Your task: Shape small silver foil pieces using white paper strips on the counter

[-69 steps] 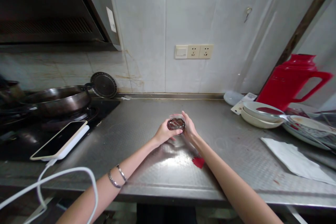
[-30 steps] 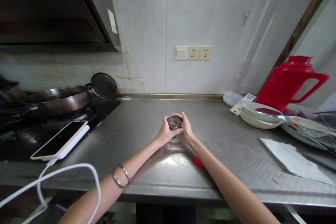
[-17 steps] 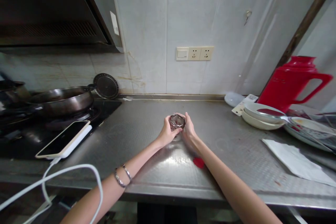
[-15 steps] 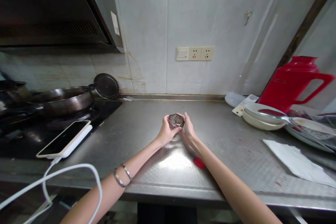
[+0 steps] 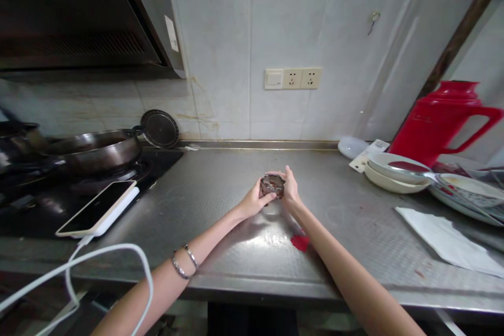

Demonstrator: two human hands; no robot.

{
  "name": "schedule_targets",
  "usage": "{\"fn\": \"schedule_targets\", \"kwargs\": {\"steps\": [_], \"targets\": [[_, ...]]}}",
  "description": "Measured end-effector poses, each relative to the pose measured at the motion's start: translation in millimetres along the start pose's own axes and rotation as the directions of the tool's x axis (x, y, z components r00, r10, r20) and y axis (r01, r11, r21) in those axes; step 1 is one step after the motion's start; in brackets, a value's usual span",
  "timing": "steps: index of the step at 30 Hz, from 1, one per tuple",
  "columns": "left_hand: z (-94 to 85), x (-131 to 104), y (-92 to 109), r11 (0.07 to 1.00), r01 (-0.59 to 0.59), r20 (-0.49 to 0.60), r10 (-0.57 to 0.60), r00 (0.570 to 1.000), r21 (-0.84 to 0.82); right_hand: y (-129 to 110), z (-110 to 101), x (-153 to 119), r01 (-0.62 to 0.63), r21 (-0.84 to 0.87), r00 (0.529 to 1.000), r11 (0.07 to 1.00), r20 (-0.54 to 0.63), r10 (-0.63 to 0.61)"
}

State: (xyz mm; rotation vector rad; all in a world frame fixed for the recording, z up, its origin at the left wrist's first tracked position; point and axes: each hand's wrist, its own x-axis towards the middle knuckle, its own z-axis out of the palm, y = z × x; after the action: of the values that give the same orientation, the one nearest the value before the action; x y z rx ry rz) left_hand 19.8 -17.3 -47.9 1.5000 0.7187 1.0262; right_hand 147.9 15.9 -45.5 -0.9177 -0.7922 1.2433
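Note:
Between my two hands is a small brownish see-through glass bowl (image 5: 272,185) with a wavy rim, over the middle of the steel counter. My left hand (image 5: 252,203) is wrapped round its left side, the thumb lying across the near side. Against the right side presses my right hand (image 5: 290,188), its fingers curving behind the rim. Whether the bowl's base touches the counter is hard to make out. A small red piece (image 5: 300,242) lies on the counter, partly hidden by my right forearm.
On the left, a steel pan (image 5: 94,149) sits on the black stove, near a phone (image 5: 98,207) with a white cable (image 5: 118,248). A dark round lid (image 5: 159,128) leans on the wall. To the right are stacked bowls (image 5: 394,181), a red thermos jug (image 5: 437,126) and a white napkin (image 5: 449,239).
Both hands and the glass bowl have shifted slightly right and a little nearer to me. More of the red piece shows beside my right forearm.

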Motion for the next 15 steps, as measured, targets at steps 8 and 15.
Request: {"fn": "schedule_targets", "kwargs": {"steps": [8,15], "targets": [[-4.5,6.7,-21.4,0.984,-0.094,-0.291,0.134,0.947,0.148,12.7,9.4,-3.8,0.139,-0.073,0.983,0.988,-0.108,-0.147],[-3.9,6.4,-13.1,1.000,0.008,-0.184,-0.004,0.983,0.025,4.2,12.8,-11.4,0.221,-0.200,0.974,0.955,-0.011,-0.228]]}}
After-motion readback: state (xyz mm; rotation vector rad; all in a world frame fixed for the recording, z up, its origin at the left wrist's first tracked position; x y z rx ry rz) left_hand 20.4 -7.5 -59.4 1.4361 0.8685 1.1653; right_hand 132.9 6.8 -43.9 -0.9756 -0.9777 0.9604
